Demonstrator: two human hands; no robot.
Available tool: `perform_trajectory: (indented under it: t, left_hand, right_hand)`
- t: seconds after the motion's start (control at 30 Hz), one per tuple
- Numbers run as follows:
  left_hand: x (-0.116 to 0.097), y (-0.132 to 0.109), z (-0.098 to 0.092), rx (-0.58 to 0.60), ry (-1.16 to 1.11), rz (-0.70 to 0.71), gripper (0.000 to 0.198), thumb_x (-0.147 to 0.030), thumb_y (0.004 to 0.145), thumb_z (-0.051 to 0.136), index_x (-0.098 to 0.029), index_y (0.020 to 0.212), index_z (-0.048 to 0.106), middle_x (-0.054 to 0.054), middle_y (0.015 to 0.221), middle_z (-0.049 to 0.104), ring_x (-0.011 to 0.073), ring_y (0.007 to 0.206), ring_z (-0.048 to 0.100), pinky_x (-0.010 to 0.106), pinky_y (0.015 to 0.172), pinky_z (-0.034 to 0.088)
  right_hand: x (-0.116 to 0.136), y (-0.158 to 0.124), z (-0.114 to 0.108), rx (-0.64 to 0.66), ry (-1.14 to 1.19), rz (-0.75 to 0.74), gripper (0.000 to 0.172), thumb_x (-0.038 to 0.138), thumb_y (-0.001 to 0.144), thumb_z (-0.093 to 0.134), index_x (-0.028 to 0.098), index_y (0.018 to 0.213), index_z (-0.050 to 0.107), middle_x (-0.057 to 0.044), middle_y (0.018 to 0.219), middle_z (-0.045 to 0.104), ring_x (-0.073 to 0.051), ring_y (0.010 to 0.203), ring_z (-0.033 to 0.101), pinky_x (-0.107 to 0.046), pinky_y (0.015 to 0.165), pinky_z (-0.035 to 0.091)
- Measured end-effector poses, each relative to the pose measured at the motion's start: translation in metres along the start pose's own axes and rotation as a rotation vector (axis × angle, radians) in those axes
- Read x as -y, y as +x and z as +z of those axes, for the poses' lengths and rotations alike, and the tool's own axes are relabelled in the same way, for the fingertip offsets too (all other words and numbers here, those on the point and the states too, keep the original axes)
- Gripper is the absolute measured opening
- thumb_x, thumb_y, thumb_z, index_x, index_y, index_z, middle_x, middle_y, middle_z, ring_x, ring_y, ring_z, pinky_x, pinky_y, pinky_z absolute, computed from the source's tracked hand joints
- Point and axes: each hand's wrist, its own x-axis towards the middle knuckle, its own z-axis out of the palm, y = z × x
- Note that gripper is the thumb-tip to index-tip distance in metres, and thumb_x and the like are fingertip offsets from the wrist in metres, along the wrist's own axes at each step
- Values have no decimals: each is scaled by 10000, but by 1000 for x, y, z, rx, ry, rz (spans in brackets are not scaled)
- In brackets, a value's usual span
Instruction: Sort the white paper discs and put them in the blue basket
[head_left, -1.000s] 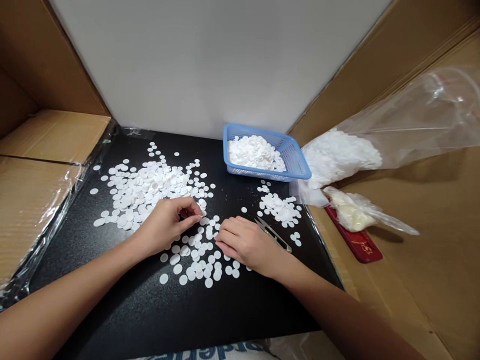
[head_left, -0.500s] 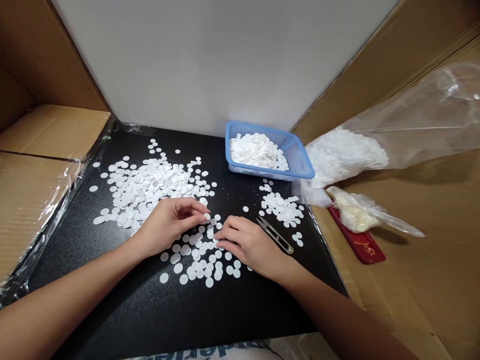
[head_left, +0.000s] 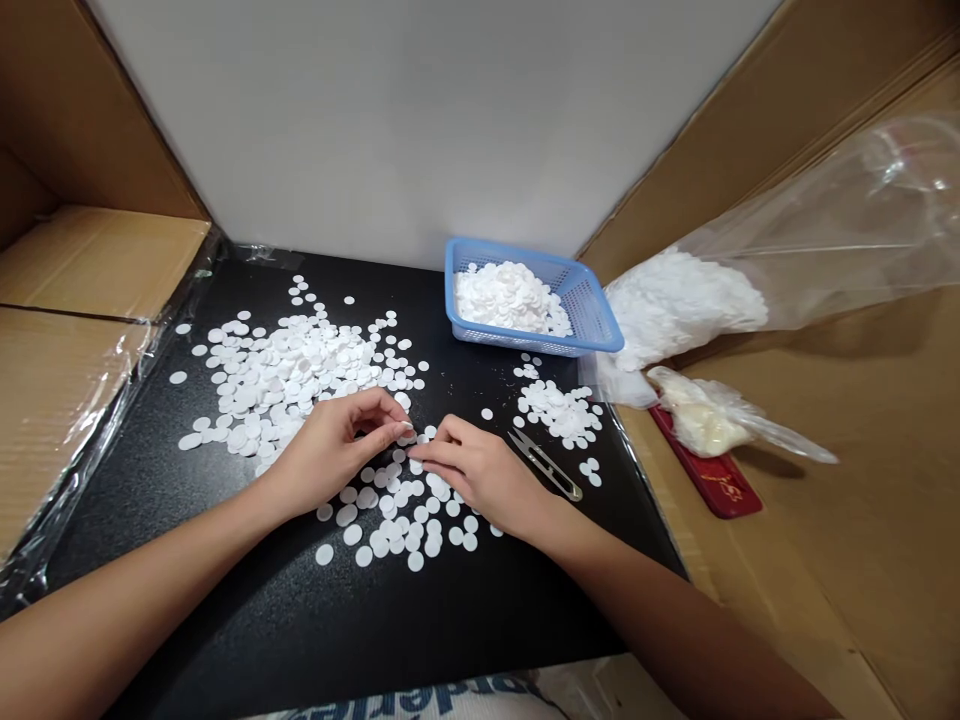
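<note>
Between thumb and forefinger my left hand [head_left: 337, 445] pinches a small white disc [head_left: 407, 428], tilted and partly covered by the fingertips. My right hand [head_left: 480, 470] is close beside it, fingers bent and drawn together, the fingertips near the left thumb; whether anything is in them is hidden. Many loose white discs [head_left: 405, 530] lie on the black tabletop [head_left: 300, 620] below and between both hands. A larger heap of white discs [head_left: 292, 365] spreads behind my left hand. A smaller pile of discs [head_left: 561, 412] lies beyond my right hand, near thread snips [head_left: 546, 465].
A blue plastic basket [head_left: 536, 345] holding many white discs stands at the back. Right of it lies a clear bag [head_left: 682, 300] full of discs. A red case [head_left: 716, 485] lies under a small plastic bag [head_left: 705, 410]. Cardboard walls [head_left: 862, 380] flank the table.
My right hand has moved left toward my left fingertips. The disc in my left hand has tilted from facing up to nearly edge-on. The whole view has shifted slightly.
</note>
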Motion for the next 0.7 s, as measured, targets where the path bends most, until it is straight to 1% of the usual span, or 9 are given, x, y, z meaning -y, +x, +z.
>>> perform_trajectory:
  t: [0.1, 0.2, 0.27, 0.33, 0.43, 0.5, 0.53, 0.63, 0.7]
  left_hand:
    - [-1, 0, 0, 4, 8, -5, 210, -388, 896, 618, -190, 843, 662, 11, 786, 702, 149, 720, 649, 257, 642, 501]
    - [-1, -1, 0, 5, -12, -9, 197, -382, 890, 629, -192, 851, 663, 12, 806, 710, 153, 748, 658, 264, 670, 513]
    - [0, -1, 0, 5, -20, -6, 188, -374, 887, 634, -192, 858, 666, 18, 831, 718, 159, 774, 665, 279, 703, 525]
    - [0, -1, 0, 3, -20, 3, 186, -371, 883, 635, -190, 858, 671, 22, 841, 719, 163, 780, 665, 291, 719, 532]
    - [1, 0, 0, 1, -58, -3, 194, -373, 873, 649, -184, 834, 671, 20, 817, 711, 155, 755, 657, 288, 711, 533]
    - [1, 0, -1, 1, -127, -43, 203, -384, 852, 679, -182, 840, 673, 20, 794, 712, 158, 744, 665, 286, 698, 533]
    - [1, 1, -1, 0, -168, -73, 211, -391, 836, 699, -182, 860, 677, 21, 785, 717, 164, 745, 674, 289, 695, 534]
    - [3, 1, -1, -1, -288, -156, 273, -400, 792, 750, -188, 951, 683, 27, 769, 740, 185, 763, 701, 306, 714, 541]
    - [4, 1, -1, 4, -344, -179, 300, -401, 771, 774, -190, 965, 687, 27, 751, 747, 187, 759, 708, 319, 736, 546]
  right_hand:
    - [2, 2, -1, -10, 49, 20, 122, 137, 945, 578, 219, 947, 669, -12, 908, 581, -121, 745, 584, -242, 699, 489]
    - [6, -1, -11, -19, 113, 137, 130, 94, 892, 611, 208, 829, 616, 17, 828, 568, -102, 652, 530, -225, 607, 441]
    - [8, -3, -17, 18, 98, 226, 142, 105, 874, 630, 211, 784, 602, 32, 771, 560, -105, 636, 524, -225, 575, 414]
    - [9, -4, -21, 41, 30, 269, 137, 131, 882, 636, 214, 777, 604, 32, 760, 558, -113, 638, 526, -233, 571, 407]
    - [10, -3, -18, 20, -62, 190, 98, 140, 927, 600, 220, 914, 654, 6, 858, 568, -116, 672, 538, -246, 617, 439]
    - [9, -1, -10, 24, -81, 83, 153, 155, 954, 578, 236, 1031, 683, -10, 907, 567, -121, 711, 558, -247, 650, 462]
    - [9, 0, -6, 28, -95, 37, 166, 168, 962, 575, 243, 1049, 695, -13, 904, 565, -127, 724, 563, -247, 650, 465]
    - [9, 2, 4, 20, -169, -37, 141, 187, 967, 573, 223, 961, 709, -22, 860, 565, -151, 746, 561, -262, 645, 462]
    - [11, 2, 5, 11, -147, -47, 130, 165, 959, 575, 204, 896, 682, -27, 875, 579, -150, 761, 564, -266, 676, 470]
